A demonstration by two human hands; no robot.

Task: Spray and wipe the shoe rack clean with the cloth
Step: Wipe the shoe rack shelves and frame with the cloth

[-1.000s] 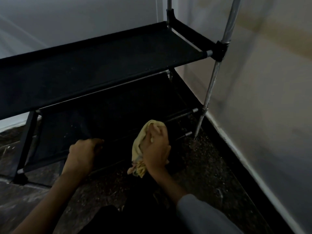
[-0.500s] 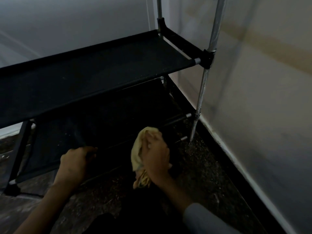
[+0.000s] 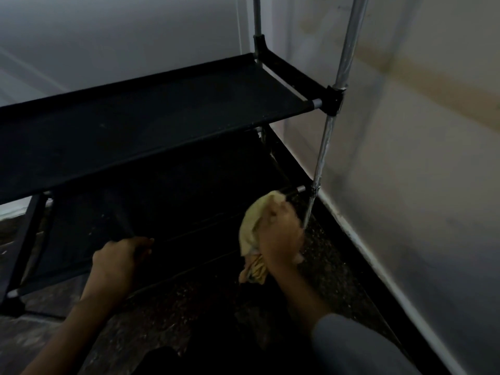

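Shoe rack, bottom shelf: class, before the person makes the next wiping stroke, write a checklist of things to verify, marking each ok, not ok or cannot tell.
1. Cloth in hand: the right hand grips the yellow cloth. Ok.
2. Cloth at the work: it sits at the front bar of the lower shelf, near the right end. Ok.
3. Rack steadied: the left hand holds the shelf's front edge. Ok.
4. Shelf free of shoes. Ok.
5. Surface sprayed: too dark. Cannot tell.
6. Spray bottle within reach: none in view. Cannot tell.
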